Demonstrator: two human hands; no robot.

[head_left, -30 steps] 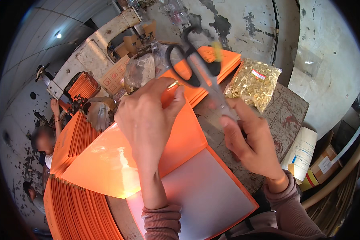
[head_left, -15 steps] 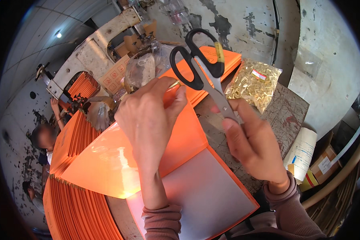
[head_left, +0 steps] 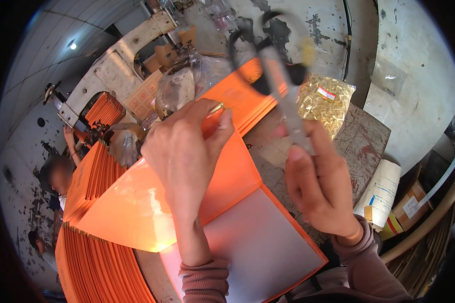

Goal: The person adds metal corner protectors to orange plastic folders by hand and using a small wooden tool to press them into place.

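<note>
An orange folder (head_left: pixel 237 169) lies opened out before me, its glossy flap (head_left: pixel 131 209) raised on the left and a pale inner face (head_left: pixel 263 247) on the right. My left hand (head_left: pixel 182 151) pinches the folder's upper corner, where a small gold metal piece (head_left: pixel 217 108) shows between thumb and fingers. In my right hand (head_left: pixel 321 189) is a pair of black-handled scissors (head_left: pixel 289 112), gripped by the blades with the handles pointing up. The handles are smeared by motion. The scissors are apart from the folder.
Beyond my hands lie stacked orange folders (head_left: pixel 247 108) and a clear bag of gold metal pieces (head_left: pixel 331 101). More folders fan out in piles (head_left: pixel 98 257) at left. A metal machine (head_left: pixel 108 70) stands far left, near another person's hand (head_left: pixel 69 132). A white roll (head_left: pixel 379 194) sits right.
The scissors have swung up and to the right, their handles now blurred. My right hand has shifted slightly right. My left hand keeps its pinch on the folder with barely any movement.
</note>
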